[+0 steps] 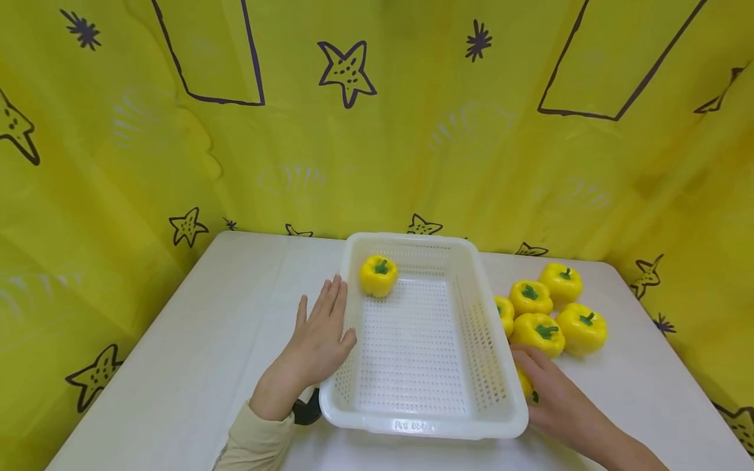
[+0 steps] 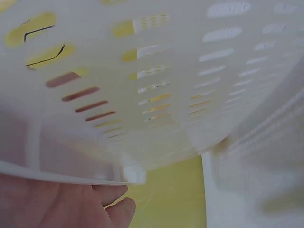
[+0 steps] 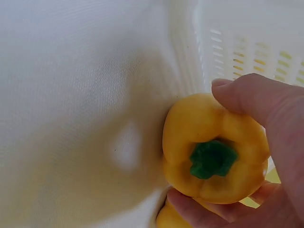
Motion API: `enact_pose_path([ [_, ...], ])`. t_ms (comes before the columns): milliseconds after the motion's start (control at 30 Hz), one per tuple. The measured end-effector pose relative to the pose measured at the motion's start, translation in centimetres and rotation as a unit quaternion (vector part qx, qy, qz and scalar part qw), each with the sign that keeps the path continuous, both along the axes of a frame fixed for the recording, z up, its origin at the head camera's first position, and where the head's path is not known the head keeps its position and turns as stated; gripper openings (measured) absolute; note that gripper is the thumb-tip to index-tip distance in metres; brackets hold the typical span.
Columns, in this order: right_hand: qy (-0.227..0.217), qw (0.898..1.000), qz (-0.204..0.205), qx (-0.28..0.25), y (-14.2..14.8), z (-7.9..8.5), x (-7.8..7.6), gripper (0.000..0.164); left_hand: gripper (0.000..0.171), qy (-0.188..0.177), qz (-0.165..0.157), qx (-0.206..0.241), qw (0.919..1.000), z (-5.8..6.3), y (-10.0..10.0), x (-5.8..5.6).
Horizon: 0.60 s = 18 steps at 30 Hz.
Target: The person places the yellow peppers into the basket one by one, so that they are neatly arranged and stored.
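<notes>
A white perforated plastic basket (image 1: 412,353) stands on the table, with one yellow bell pepper (image 1: 378,277) in its far left corner. My left hand (image 1: 318,343) rests against the basket's left rim, fingers straight. To the right of the basket, my right hand (image 1: 550,392) grips another yellow bell pepper (image 3: 204,126). In the right wrist view the thumb lies on one side of that pepper and fingers on the other, its green stem facing the camera. The basket wall partly hides this pepper in the head view.
Several more yellow bell peppers (image 1: 537,332) are clustered on the white table (image 1: 235,314), right of the basket and beyond my right hand. A yellow curtain (image 1: 389,150) with starfish drawings hangs behind the table and along its sides.
</notes>
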State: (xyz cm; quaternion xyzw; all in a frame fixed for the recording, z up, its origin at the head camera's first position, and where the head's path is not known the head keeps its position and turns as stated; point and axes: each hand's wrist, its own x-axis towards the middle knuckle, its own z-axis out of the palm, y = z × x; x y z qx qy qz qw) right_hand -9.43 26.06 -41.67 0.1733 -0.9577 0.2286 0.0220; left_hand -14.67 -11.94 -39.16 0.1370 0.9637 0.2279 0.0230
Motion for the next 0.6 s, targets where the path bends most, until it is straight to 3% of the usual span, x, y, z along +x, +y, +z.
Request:
enact_pose_path([
  [200,-0.047,0.998,-0.032,-0.015,0.13,0.30,0.02,0.087,0.077,0.000,-0.003,0.000,1.0000,-0.09,0.07,0.01],
  [433,-0.001,0.999,-0.033,0.033,0.53,0.56,0.26,0.083,0.077,0.000,-0.001,0.001,1.0000,-0.11,0.02,-0.06],
  [600,0.055,0.997,0.000,0.062,1.01,0.85,0.01,0.074,0.077,0.004,-0.001,0.002,1.0000,-0.18,0.04,-0.19],
])
